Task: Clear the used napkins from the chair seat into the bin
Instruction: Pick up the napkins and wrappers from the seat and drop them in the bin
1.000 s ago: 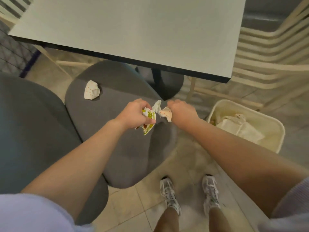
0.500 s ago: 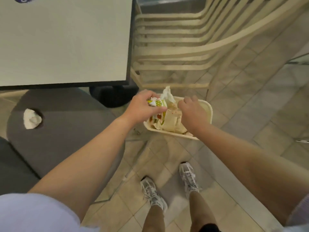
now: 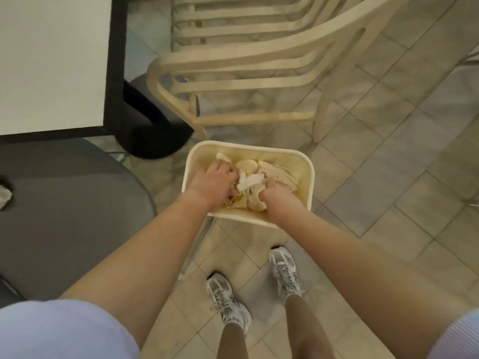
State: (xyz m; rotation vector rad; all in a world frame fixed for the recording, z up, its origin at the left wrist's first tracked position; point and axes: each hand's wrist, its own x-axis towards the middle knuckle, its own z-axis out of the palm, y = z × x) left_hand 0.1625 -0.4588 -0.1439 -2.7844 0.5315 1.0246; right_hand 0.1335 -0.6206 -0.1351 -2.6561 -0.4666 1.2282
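A person stood over a cream plastic bin (image 3: 305, 174) at the centre of the frame, both hands lowered inside its rim. The left hand (image 3: 211, 185) had its fingers curled around a crumpled white napkin (image 3: 248, 182), and the right hand (image 3: 276, 195) was clenched on the same wad from the other side, holding it just above the paper waste (image 3: 274, 168) already lying in the bin. Another crumpled napkin (image 3: 4, 197) remained on the grey chair seat (image 3: 72, 203) at the far left edge of the frame, well apart from the bin. A white-topped bench (image 3: 51, 60) with a black edge filled the upper left, and stacked cream plastic chairs (image 3: 246, 55) stood across the top. The person's grey trainers (image 3: 283, 270) were planted on the tiled floor (image 3: 388, 177) just below the bin.
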